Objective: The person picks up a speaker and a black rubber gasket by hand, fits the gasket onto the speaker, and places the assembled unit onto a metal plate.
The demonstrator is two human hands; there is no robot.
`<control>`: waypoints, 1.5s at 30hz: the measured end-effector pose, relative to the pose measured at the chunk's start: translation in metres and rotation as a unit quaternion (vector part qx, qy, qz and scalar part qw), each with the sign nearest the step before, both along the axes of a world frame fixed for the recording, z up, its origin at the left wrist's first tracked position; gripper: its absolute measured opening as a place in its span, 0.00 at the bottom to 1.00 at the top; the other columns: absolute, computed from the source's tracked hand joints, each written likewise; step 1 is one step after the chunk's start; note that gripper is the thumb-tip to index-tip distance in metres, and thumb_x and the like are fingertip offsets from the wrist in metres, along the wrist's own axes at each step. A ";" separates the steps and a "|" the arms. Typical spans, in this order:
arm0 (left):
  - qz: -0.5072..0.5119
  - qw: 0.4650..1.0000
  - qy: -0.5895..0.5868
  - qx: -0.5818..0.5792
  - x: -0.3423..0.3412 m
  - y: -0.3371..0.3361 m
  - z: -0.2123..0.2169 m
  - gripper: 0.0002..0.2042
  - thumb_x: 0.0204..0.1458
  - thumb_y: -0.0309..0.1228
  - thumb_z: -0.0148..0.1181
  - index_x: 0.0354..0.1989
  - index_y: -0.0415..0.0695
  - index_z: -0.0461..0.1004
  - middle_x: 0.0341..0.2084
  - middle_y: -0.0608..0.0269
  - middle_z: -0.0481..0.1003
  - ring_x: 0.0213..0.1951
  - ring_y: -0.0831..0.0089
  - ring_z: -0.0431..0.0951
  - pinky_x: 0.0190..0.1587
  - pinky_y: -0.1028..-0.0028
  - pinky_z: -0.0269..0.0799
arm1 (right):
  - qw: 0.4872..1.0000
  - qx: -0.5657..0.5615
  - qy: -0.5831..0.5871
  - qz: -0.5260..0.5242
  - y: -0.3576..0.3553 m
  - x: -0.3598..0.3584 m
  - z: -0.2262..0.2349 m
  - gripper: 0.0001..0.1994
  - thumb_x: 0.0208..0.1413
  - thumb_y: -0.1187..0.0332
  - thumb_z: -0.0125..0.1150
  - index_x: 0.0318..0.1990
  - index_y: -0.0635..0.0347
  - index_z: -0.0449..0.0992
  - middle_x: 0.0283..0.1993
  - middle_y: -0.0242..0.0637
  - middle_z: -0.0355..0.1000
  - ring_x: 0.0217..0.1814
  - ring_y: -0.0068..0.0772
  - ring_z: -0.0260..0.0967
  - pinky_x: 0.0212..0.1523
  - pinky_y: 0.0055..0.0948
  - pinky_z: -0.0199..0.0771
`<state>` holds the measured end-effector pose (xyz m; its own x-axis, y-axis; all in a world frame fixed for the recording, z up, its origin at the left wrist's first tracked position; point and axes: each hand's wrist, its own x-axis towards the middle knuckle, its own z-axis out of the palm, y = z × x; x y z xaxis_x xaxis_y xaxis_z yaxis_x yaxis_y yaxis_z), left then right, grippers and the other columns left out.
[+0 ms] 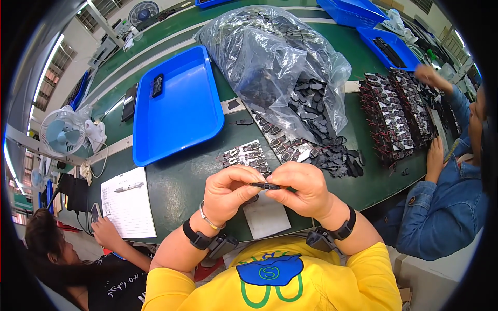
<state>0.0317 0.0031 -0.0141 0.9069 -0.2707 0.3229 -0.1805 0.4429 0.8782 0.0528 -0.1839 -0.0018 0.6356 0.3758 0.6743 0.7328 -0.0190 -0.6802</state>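
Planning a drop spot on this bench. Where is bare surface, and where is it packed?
Bare: most of the blue tray, with only one dark part at its far left corner, and the green tabletop between the tray, the paper sheet and the left hand. Crowded: around the plastic bag, the spilled black parts and the stacked parts.

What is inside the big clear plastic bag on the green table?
The clear plastic bag holds many small black flat parts, some spilling from its open end toward the hands. The crinkled, shiny film hides what lies deeper in the bag.
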 end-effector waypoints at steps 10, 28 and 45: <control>-0.007 1.000 0.013 0.002 0.003 0.001 0.000 0.08 0.45 0.16 0.57 0.34 0.36 0.71 0.35 0.56 0.73 0.39 0.71 0.73 0.44 0.73 0.70 | 0.998 0.015 0.055 -0.022 0.004 -0.005 0.003 0.09 0.40 0.75 0.65 0.31 0.65 0.73 0.24 0.38 0.69 0.22 0.33 0.67 0.21 0.25 0.66; -0.055 0.998 0.028 -0.023 0.010 0.007 -0.001 0.06 0.46 0.17 0.57 0.34 0.35 0.72 0.33 0.53 0.73 0.36 0.69 0.74 0.40 0.71 0.73 | 0.999 0.004 0.032 0.019 0.000 -0.003 0.000 0.09 0.44 0.72 0.62 0.33 0.67 0.74 0.27 0.41 0.71 0.24 0.33 0.69 0.25 0.24 0.68; -0.022 0.998 0.044 0.033 0.001 -0.003 0.005 0.05 0.47 0.24 0.58 0.30 0.37 0.70 0.28 0.57 0.72 0.31 0.71 0.71 0.35 0.76 0.69 | 0.993 -0.062 -0.092 -0.034 -0.001 -0.004 0.001 0.07 0.40 0.75 0.63 0.28 0.64 0.71 0.22 0.38 0.68 0.18 0.34 0.66 0.17 0.27 0.64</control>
<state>0.0330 0.0000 -0.0087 0.9177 -0.3293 0.2224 -0.0830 0.3885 0.9177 0.0491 -0.1851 -0.0005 0.5335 0.4231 0.7324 0.8382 -0.1484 -0.5248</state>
